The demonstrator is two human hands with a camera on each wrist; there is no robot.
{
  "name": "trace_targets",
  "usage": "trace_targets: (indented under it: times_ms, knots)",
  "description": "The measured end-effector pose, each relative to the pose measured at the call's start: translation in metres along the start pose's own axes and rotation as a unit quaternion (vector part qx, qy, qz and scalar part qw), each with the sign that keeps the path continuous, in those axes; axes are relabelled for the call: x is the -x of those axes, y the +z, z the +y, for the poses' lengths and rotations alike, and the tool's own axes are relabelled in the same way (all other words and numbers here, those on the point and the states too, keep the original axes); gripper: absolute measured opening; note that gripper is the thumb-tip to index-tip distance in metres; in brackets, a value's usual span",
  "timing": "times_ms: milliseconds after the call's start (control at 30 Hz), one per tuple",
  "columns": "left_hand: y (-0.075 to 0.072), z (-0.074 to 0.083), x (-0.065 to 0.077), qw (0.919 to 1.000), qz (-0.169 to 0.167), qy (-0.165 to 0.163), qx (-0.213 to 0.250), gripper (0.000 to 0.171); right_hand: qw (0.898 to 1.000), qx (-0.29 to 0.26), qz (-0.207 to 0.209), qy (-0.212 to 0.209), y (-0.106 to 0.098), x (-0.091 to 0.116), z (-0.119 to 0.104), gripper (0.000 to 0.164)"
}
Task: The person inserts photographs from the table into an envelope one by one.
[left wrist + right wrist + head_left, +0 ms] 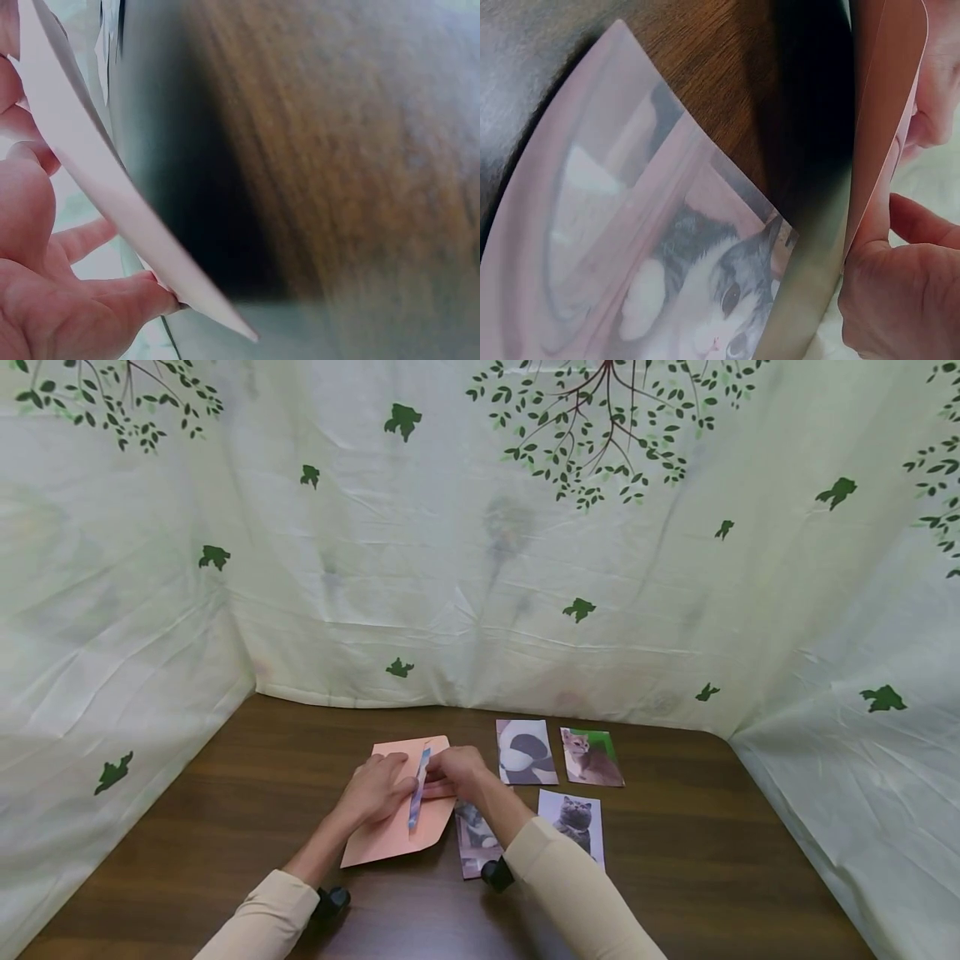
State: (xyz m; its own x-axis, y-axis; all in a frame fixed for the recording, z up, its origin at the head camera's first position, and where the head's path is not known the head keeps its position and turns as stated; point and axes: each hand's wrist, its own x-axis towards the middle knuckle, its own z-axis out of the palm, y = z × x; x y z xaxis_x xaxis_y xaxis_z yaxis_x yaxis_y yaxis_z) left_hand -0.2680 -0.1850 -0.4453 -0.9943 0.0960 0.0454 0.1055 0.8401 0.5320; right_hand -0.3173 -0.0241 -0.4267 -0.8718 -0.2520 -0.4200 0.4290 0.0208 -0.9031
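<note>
A salmon-pink envelope (390,837) lies slanted before me, its near edge raised off the table in the left wrist view. A narrow blue-and-purple strip (416,810), apparently the edge of a printed photo, shows across its middle. My left hand (378,789) holds the envelope from the left, its thumb beside the strip. From the right, my right hand (456,770) pinches at the strip's upper part, fingers reaching over the envelope. Some fingertips are hidden. Under the right forearm lies a photo of a grey-and-white cat (697,285), partly covered.
Right of the hands lie a photo with a dark-and-white animal (527,753), a kitten photo with green background (591,757) and a grey cat photo (576,818), partly behind the right sleeve. A leaf-patterned curtain (480,635) borders the brown wooden table (712,860).
</note>
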Motion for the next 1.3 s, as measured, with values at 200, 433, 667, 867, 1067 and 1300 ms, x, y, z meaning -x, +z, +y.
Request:
trace_targets:
  times_ms: [200,433,667,867,1067,1300]
  knots:
    - [0.0,0.001,0.0,1.0,0.003,0.006,0.001,0.053,1.0,-0.017,-0.001,0.004,0.002,-0.003,0.002,0.019]
    - [-0.002,0.003,-0.001,0.9999,0.001,0.01,0.003,0.051,1.0,-0.026,0.008,0.01,0.004,-0.005,0.002,0.021]
    - [-0.002,0.002,-0.002,1.0,0.001,0.004,0.003,0.052,1.0,-0.024,0.015,0.01,0.007,-0.007,0.002,0.022]
    - [-0.002,0.0,-0.002,1.0,-0.002,-0.003,0.004,0.051,1.0,-0.012,0.014,0.007,0.007,-0.007,0.002,0.02]
    - [-0.002,0.002,-0.003,1.0,-0.005,0.004,-0.001,0.051,1.0,0.009,-0.006,0.008,-0.003,-0.001,-0.007,0.023]
    - [-0.002,0.002,-0.002,0.9999,-0.008,0.005,-0.009,0.051,0.999,0.038,-0.008,0.001,-0.029,0.004,-0.019,0.031]
